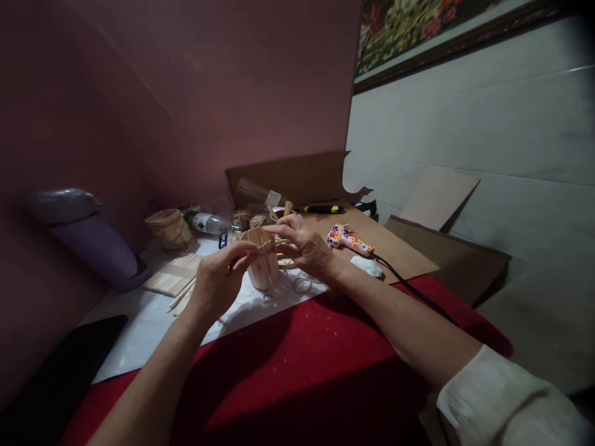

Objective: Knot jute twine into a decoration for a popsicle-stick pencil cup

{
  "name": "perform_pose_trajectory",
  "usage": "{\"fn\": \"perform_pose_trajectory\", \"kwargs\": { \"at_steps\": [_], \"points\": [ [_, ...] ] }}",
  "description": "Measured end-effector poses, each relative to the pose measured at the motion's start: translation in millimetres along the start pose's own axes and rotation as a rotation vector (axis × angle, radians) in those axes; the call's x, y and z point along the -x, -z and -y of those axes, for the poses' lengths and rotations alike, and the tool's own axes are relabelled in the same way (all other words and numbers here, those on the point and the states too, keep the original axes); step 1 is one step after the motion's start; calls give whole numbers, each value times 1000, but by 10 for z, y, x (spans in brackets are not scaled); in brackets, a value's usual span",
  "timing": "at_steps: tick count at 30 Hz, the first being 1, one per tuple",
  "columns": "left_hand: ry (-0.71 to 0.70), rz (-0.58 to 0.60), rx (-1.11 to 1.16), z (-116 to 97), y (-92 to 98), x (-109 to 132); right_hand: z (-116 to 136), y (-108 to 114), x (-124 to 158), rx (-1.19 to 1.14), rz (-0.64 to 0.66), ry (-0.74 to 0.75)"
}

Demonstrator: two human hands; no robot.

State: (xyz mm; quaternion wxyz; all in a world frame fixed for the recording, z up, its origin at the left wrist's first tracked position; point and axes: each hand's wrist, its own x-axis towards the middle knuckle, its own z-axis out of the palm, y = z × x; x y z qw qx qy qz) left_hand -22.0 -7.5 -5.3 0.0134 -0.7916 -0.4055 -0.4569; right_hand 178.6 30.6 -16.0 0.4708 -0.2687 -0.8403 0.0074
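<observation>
A small cup of upright wooden craft sticks [264,272] stands on the white sheet, with thin twine around its upper part. My left hand [220,275] is closed at the cup's left side, thumb and fingertips pinching at the twine near the rim. On the right side, my right hand [309,248] has its fingers bent at the rim, drawn together on the twine. Loose twine [302,285] lies in loops on the sheet below my right hand. The fingers hide part of the cup's rim.
Flat craft sticks [173,275] lie left, near a twine-wrapped stick pot [170,229] and a plastic bottle [207,222]. Twine balls [242,218] sit behind. A patterned glue gun [348,240] with a black cord and a yellow-black cutter [323,209] rest on cardboard [409,263].
</observation>
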Motion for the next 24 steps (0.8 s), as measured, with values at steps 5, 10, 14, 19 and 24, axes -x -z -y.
{"fn": "perform_pose_trajectory", "kwargs": {
  "at_steps": [5, 10, 14, 19, 24],
  "points": [
    [-12, 4, -7, -16, -3, -11, -37, 2, -12, 72, 22, 35],
    [3, 11, 4, -34, -2, -9, -26, 9, -13, 18, 14, 12],
    [14, 18, 7, -23, -7, -5, -44, -19, -1, -142, -3, -35],
    [16, 14, 13, 8, -22, -3, -73, -66, 4, -263, -19, -95],
    [16, 29, -25, -54, 31, -2, -21, -60, 36, -269, -21, -104]
  ]
}}
